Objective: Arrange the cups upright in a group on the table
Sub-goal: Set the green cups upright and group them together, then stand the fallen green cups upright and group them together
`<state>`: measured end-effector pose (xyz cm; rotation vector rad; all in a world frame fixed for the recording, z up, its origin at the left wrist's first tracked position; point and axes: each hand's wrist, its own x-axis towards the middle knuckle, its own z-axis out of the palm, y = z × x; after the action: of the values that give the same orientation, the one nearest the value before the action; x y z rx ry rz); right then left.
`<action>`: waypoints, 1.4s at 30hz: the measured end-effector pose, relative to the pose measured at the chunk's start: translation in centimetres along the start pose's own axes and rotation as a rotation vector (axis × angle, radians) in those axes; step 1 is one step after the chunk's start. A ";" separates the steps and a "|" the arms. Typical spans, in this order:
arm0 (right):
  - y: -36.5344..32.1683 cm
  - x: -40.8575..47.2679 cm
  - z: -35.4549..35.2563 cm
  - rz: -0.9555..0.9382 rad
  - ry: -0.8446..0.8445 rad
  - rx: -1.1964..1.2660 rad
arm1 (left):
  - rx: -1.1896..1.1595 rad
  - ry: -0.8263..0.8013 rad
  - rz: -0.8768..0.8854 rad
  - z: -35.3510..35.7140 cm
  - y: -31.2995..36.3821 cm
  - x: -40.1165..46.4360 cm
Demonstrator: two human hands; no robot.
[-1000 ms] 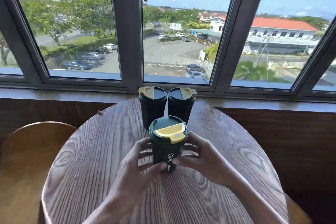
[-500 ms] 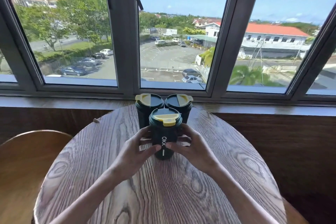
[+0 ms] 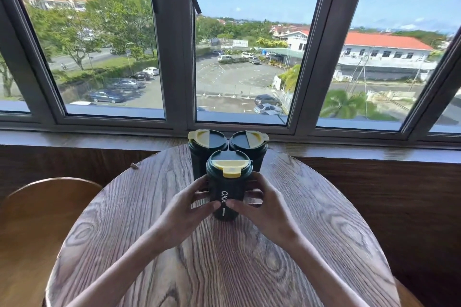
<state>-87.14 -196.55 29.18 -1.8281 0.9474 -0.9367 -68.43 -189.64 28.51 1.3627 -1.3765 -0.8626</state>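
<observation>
1. The left hand (image 3: 184, 209) reaches in from the lower left, forearm stretched across the round wooden table (image 3: 124, 244), fingers curled round the left side of the front cup (image 3: 228, 192), thumb tip pressed on its near face.
2. The right hand (image 3: 264, 212) mirrors it from the lower right, fingers wrapped round the cup's right side, thumb tip on the near face just beside the other thumb.
3. The front cup, dark green with a yellow lid flap, stands upright on the table, held between both hands.
4. Two matching cups stand upright just behind it, at the table's far edge near the window sill (image 3: 74, 137): the rear left cup (image 3: 207, 144) and the rear right cup (image 3: 249, 143), side by side.
5. A wooden chair (image 3: 37, 219) sits to the left of the table.
</observation>
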 end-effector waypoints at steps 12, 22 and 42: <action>-0.8 -3.5 0.8 0.035 -0.238 -0.424 | 0.370 0.116 -0.014 -2.9 -1.0 -4.9; -7.7 -2.3 15.1 -0.492 -0.668 -0.281 | 0.661 0.519 -0.178 -12.3 -0.1 -16.5; -27.2 -1.9 58.6 -0.480 -0.615 -0.163 | 0.895 0.983 -0.417 -51.1 -1.2 -43.6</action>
<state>-30.54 -165.52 32.47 -2.3415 0.2077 -0.5055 -24.08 -139.49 34.35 2.3540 -0.6578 0.3164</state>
